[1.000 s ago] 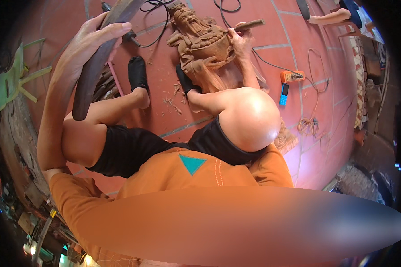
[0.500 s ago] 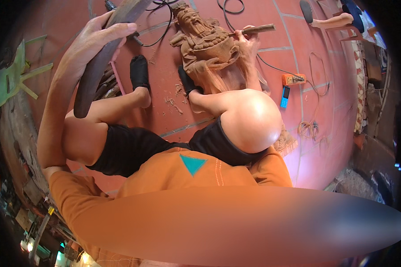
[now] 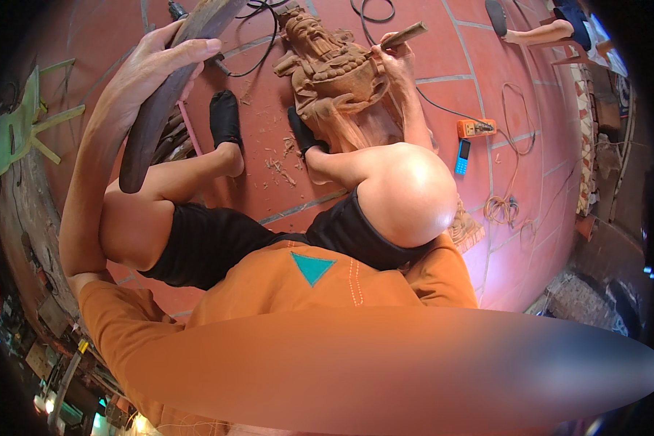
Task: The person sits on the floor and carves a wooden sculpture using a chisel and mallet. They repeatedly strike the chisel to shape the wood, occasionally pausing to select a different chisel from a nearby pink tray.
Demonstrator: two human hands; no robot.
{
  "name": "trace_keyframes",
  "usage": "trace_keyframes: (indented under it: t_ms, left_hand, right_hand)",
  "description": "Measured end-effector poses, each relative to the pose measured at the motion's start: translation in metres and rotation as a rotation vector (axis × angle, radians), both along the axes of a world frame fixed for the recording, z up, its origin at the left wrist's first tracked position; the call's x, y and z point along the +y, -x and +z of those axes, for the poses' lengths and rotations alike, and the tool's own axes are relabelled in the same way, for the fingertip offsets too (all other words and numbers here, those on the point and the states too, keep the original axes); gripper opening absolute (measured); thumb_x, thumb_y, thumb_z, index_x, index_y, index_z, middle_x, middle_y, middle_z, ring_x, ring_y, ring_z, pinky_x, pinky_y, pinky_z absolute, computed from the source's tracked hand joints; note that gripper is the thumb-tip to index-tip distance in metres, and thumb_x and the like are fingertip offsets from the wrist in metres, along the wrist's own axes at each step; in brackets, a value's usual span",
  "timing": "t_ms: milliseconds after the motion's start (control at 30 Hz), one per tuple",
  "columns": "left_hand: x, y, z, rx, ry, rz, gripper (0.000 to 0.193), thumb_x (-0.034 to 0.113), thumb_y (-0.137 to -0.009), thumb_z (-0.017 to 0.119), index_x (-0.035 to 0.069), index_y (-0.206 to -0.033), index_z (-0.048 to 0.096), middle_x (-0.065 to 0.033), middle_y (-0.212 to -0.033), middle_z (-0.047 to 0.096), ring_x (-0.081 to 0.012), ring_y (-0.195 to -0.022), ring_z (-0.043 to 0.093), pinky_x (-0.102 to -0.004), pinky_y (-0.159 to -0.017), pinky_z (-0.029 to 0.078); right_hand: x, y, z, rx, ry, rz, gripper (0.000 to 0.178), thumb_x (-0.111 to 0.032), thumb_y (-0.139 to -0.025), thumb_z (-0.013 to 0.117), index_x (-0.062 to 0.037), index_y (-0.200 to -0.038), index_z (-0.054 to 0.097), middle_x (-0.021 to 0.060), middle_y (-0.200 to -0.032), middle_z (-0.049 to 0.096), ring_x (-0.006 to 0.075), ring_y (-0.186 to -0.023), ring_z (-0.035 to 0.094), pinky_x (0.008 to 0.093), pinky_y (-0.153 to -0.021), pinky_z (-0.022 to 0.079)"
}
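A carved brown wooden statue of a bearded figure in robes lies on the floor in front of me, its head away from me. My right hand is at the statue's right side, fingers closed round a wood chisel whose wooden handle sticks up and to the right. The chisel's tip is hard to make out behind my fingers. On the left, my raised left hand grips a long, dark, slightly curved wooden club, held well apart from the chisel; its upper end leaves the picture.
Wood shavings lie on the red tiles between my feet. Black cable loops near the statue's head. To the right are an orange power socket, a blue phone and another person's leg. A green plastic chair stands left.
My right hand has moved slightly left and away from me, and the chisel handle now tilts up more. The left hand and club have hardly moved.
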State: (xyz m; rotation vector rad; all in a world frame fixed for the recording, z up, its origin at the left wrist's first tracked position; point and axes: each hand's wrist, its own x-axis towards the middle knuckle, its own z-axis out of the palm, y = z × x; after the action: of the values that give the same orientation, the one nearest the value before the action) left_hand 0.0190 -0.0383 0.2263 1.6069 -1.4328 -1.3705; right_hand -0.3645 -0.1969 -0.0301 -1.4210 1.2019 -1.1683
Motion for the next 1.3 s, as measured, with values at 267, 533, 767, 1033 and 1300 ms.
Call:
trace_keyframes:
  t_ms: [267, 533, 767, 1033, 1300]
  left_hand:
    - [-0.005, 0.01, 0.004, -0.003, 0.016, -0.034, 0.042, 0.045, -0.091, 0.074, 0.006, -0.099, 0.062, 0.0033, -0.073, 0.054, -0.0029, -0.057, 0.051, -0.0189, -0.051, 0.041]
    - [-0.002, 0.009, 0.002, -0.015, 0.025, -0.085, 0.036, 0.037, -0.095, 0.07, 0.005, -0.109, 0.059, 0.0022, -0.072, 0.055, -0.004, -0.054, 0.053, -0.0201, -0.048, 0.043]
    - [-0.004, 0.004, -0.002, -0.038, -0.018, -0.045, 0.038, 0.04, -0.096, 0.069, 0.005, -0.107, 0.059, 0.0024, -0.072, 0.055, -0.0037, -0.054, 0.052, -0.0195, -0.048, 0.042]
    - [0.0, 0.009, 0.002, -0.006, -0.014, -0.043, 0.037, 0.039, -0.095, 0.07, 0.006, -0.109, 0.059, 0.0037, -0.072, 0.053, -0.0022, -0.055, 0.05, -0.0188, -0.048, 0.041]
    - [-0.002, 0.009, -0.003, -0.044, 0.01, -0.083, 0.039, 0.037, -0.095, 0.07, 0.005, -0.114, 0.06, 0.0046, -0.074, 0.053, -0.0024, -0.058, 0.052, -0.0193, -0.05, 0.041]
  right_hand:
    - [-0.003, -0.003, -0.003, 0.173, 0.031, -0.045, 0.021, -0.002, -0.086, 0.078, -0.0037, -0.1, 0.063, 0.0025, -0.078, 0.066, 0.01, -0.071, 0.062, 0.0305, -0.064, 0.052]
    - [0.016, 0.006, 0.0, -0.238, -0.205, -0.125, 0.015, 0.001, -0.092, 0.073, -0.0014, -0.1, 0.06, 0.0046, -0.088, 0.067, 0.0137, -0.075, 0.067, 0.0273, -0.069, 0.057]
    - [0.017, -0.004, -0.002, -0.117, 0.047, -0.109, 0.022, 0.001, -0.088, 0.077, -0.0032, -0.104, 0.063, 0.0011, -0.086, 0.066, 0.011, -0.076, 0.064, 0.0269, -0.07, 0.054]
    - [0.016, -0.008, -0.011, 0.173, 0.154, -0.118, 0.026, 0.0, -0.086, 0.079, -0.0049, -0.105, 0.062, 0.0018, -0.083, 0.067, 0.0092, -0.073, 0.064, 0.0282, -0.068, 0.053]
    - [0.023, -0.01, 0.002, 0.236, 0.238, -0.062, 0.027, -0.002, -0.085, 0.08, -0.0054, -0.105, 0.062, 0.0052, -0.08, 0.067, 0.01, -0.072, 0.064, 0.03, -0.067, 0.052]
